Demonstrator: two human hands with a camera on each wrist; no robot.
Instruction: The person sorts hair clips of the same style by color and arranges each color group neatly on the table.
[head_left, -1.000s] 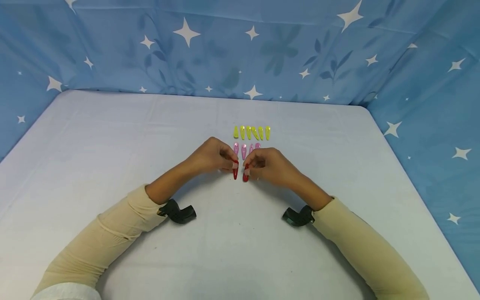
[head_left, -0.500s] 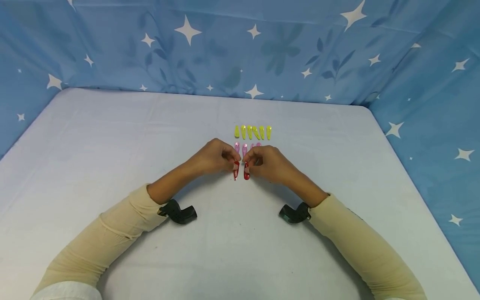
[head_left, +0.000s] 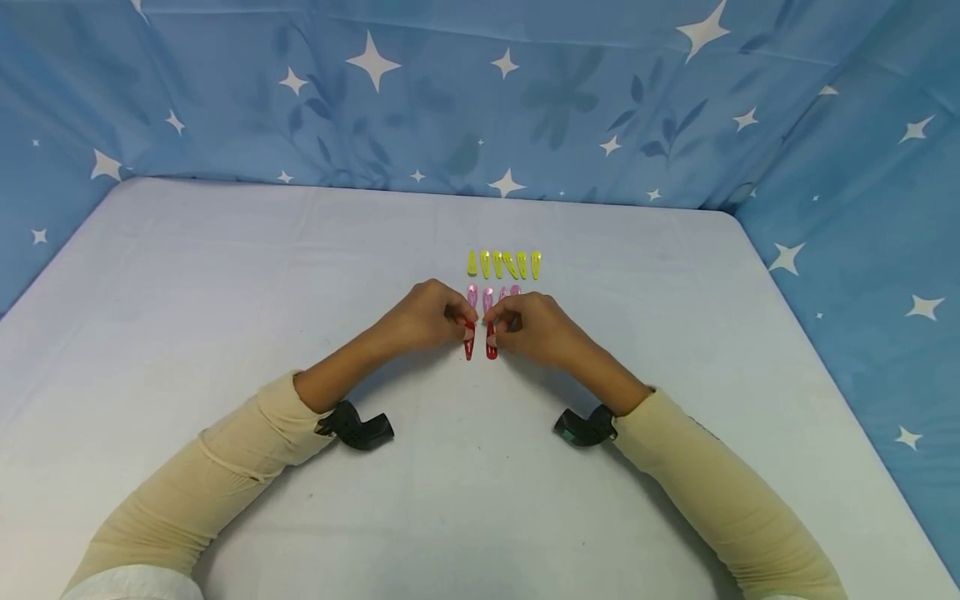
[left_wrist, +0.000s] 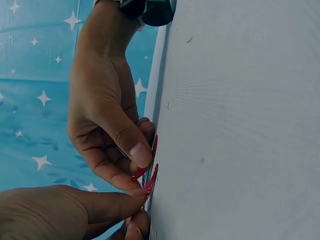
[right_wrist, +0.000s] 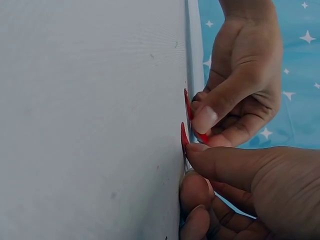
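Note:
Side by side at the middle of the table are two red hair clips. My left hand (head_left: 429, 317) pinches the left red hair clip (head_left: 469, 347) between thumb and fingers, its narrow end toward me. The right red hair clip (head_left: 492, 350) is pinched by my right hand (head_left: 536, 329), with a small gap between the two clips. Both clips appear at the tabletop in the wrist views, where the left thumb (left_wrist: 140, 154) covers part of one. Just beyond the fingers lies a row of pink hair clips (head_left: 472, 296), partly hidden by the right hand.
Farther back, several yellow-green hair clips (head_left: 497, 265) form a row. A white cloth covers the table (head_left: 465, 500). Behind it and along the right side hangs a blue star-patterned curtain (head_left: 450, 100). Black wrist devices (head_left: 360, 427) sit at both cuffs.
The right hand has shifted slightly left and away from me, and its red hair clip now stands straighter beside the other. The left hand has barely moved.

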